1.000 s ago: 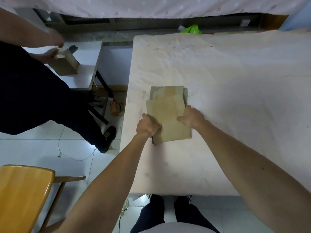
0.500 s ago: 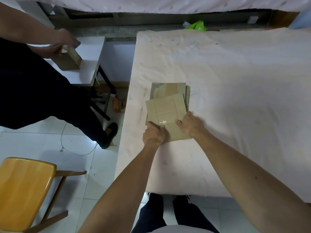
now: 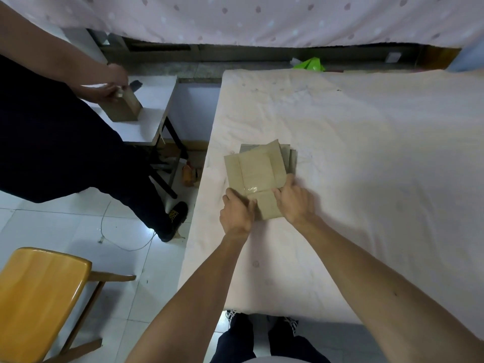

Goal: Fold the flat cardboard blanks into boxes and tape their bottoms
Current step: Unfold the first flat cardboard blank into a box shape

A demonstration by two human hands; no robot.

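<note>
A flat brown cardboard blank [image 3: 255,171] with a strip of shiny clear tape across it lies on top of a small stack of blanks [image 3: 289,159] near the left edge of the table. My left hand [image 3: 237,212] grips the blank's near left edge, fingers curled onto it. My right hand [image 3: 294,201] holds the near right edge, fingers curled over the cardboard. The near part of the blank is hidden under both hands.
The table [image 3: 366,153] carries a pale pink cloth. A second person [image 3: 52,142] stands at the left, holding a folded cardboard box [image 3: 124,108] on a small white side table [image 3: 154,100]. A yellow wooden chair [image 3: 39,292] stands at the lower left. A green object [image 3: 310,64] lies behind the table.
Both my hands have shifted along the top blank towards its near end, and the blank has turned slightly, showing its taped flaps. The person at left has set the box upright.
</note>
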